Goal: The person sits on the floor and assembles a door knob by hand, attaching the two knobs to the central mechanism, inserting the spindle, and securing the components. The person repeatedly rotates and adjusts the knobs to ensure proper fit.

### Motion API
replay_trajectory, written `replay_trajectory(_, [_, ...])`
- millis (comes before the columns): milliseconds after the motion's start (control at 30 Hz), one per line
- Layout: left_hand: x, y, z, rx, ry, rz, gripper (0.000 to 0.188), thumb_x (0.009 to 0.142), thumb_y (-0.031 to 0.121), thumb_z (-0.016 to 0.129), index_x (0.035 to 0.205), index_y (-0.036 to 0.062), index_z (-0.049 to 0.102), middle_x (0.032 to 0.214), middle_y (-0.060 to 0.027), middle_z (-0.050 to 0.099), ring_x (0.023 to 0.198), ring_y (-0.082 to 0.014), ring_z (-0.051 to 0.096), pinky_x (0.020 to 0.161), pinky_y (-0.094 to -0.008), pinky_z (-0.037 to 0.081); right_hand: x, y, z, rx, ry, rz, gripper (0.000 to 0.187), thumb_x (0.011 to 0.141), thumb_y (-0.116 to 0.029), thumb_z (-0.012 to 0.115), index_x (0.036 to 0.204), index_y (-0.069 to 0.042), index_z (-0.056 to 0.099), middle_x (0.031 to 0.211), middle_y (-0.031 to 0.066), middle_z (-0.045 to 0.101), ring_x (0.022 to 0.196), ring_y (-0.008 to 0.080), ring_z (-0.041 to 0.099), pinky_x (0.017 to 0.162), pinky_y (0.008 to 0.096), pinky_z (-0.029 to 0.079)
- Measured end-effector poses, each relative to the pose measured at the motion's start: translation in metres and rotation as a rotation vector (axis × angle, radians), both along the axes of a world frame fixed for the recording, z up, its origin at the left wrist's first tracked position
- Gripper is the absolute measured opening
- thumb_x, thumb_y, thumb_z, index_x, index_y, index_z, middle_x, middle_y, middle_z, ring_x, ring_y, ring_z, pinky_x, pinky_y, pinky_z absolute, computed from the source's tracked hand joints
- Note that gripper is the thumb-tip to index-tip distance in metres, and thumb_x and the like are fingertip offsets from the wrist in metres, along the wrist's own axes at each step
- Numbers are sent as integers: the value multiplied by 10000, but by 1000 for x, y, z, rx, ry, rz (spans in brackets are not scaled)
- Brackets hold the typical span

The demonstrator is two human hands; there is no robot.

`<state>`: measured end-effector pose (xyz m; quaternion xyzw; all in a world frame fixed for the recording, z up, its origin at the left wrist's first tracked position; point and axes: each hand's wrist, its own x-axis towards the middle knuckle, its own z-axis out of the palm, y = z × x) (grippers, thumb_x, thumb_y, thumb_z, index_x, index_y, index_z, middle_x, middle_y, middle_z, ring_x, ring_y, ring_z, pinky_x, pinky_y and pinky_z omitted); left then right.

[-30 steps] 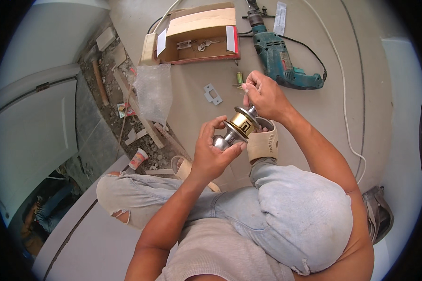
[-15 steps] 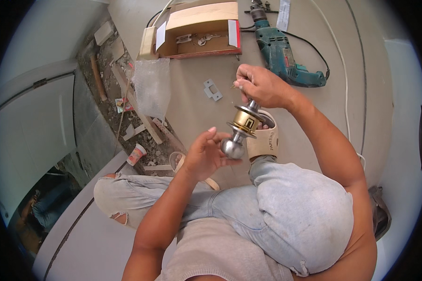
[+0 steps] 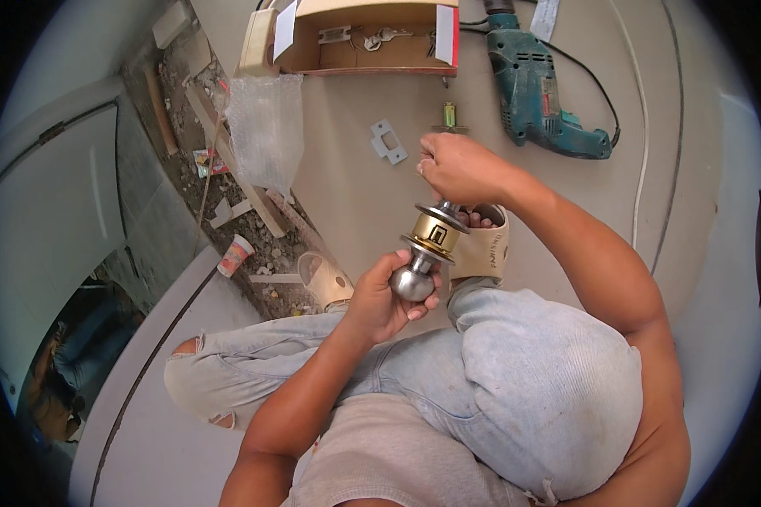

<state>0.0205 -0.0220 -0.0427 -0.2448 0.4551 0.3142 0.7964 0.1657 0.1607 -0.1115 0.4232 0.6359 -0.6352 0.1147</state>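
Observation:
A doorknob lock [image 3: 435, 234] with a gold-coloured middle, steel discs and a round silver knob slants between my hands. My left hand [image 3: 382, 297] is closed round the silver knob from below, thumb along its neck. My right hand [image 3: 469, 169] is closed over the far end of the lock, which it hides. Just past my right knuckles shows a small greenish-gold cylinder on a disc [image 3: 450, 118]; I cannot tell whether the hand holds it. A flat metal strike plate [image 3: 379, 145] lies on the floor to the left of my right hand.
An open cardboard box [image 3: 380, 61] holding keys and small metal parts stands at the far side. Right of it lies a green power drill [image 3: 522, 89] with its cord. Bubble wrap [image 3: 266, 135], rubble with wood strips [image 3: 232, 156] and a paper cup [image 3: 235, 255] are at left.
My left hand, loosely spread beside the knob before, has closed round it. The greenish-gold cylinder has come into sight past my right hand. The view has shifted, moving the box and drill upward.

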Motion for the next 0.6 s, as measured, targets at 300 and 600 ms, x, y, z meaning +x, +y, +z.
replay_trajectory(300, [-24, 4, 13, -190, -159, 377, 534, 987, 467, 436, 1089, -35, 584, 880, -140, 663, 589, -208, 616, 339, -245, 414, -28, 6, 7, -12, 478, -1, 185, 965, -184, 527, 971, 1, 524, 807, 225, 657, 833, 401, 652, 737, 483, 483])
replay_trajectory(600, [-21, -18, 17, -205, -28, 319, 575, 992, 482, 410, 1142, -39, 603, 908, -147, 651, 597, -210, 602, 332, -242, 401, -74, -8, 3, 57, 364, 333, 211, 970, -215, 558, 1001, -22, 478, 776, 212, 636, 814, 444, 611, 736, 531, 460])
